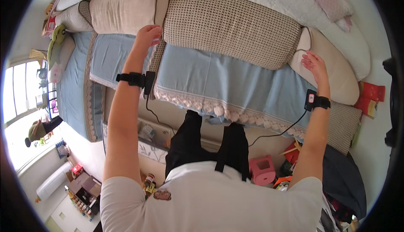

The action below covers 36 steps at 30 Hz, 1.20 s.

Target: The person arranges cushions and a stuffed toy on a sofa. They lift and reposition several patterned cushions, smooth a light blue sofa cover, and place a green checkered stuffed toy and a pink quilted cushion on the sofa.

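Observation:
Both my arms reach out over a sofa. My left hand [148, 37] is raised near the edge of a beige cushion [126, 9] and the left end of a long woven-pattern cushion [230, 23]; nothing is in its fingers. My right hand [313, 63], empty with fingers slightly curled, is in front of a cream cushion [334, 64] at the right. A blue sofa cover [227, 74] with a pink lace fringe lies below the woven cushion. Black straps with cabled devices circle both wrists.
A pink plastic stool [262, 170] stands low at the right of my legs. An open drawer [154, 131] holding small items is at the left. A green plush toy [56, 39] rests on the sofa's far left, and a dark cloth [342, 175] hangs at the right.

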{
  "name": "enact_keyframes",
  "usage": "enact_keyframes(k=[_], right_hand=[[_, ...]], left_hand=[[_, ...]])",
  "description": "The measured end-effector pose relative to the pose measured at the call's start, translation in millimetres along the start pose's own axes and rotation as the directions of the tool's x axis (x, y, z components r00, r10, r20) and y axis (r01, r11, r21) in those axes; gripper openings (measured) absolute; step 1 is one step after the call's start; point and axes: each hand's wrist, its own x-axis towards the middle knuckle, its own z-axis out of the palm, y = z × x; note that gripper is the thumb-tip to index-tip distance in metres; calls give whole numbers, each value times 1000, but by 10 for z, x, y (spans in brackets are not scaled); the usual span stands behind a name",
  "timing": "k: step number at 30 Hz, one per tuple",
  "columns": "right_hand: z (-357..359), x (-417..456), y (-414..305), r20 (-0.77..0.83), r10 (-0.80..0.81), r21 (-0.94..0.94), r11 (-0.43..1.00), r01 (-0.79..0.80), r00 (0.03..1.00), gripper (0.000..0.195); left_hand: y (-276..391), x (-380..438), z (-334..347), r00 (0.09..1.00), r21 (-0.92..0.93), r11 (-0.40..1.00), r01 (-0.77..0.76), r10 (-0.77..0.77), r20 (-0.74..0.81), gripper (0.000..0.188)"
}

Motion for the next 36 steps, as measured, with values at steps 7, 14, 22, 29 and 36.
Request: enact_keyframes(k=[7,14,22,29,36], right_hand=[[96,1682,739,-228,-26,-248,968,-32,973,40],[32,3075,1103,-353,-632,-878,478,-12,690,62],[-258,3223,942,-400,-477,-881,436,-185,783,90],[47,3241,780,-679,-127,-633,600,-489,723,78],[-240,3177,1065,-557,-651,-794,599,-102,516,73]], left_hand=[[-119,2212,170,990,197,976,-93,68,127,36],[-443,3969,248,997,241,968,-69,71,1,51],[-758,5190,154,974,825,555,110,106,-201,73],[-696,5137,525,932,896,323,305,92,-351,93],[-712,4717,-163,842,990,78,-117,537,57,62]])
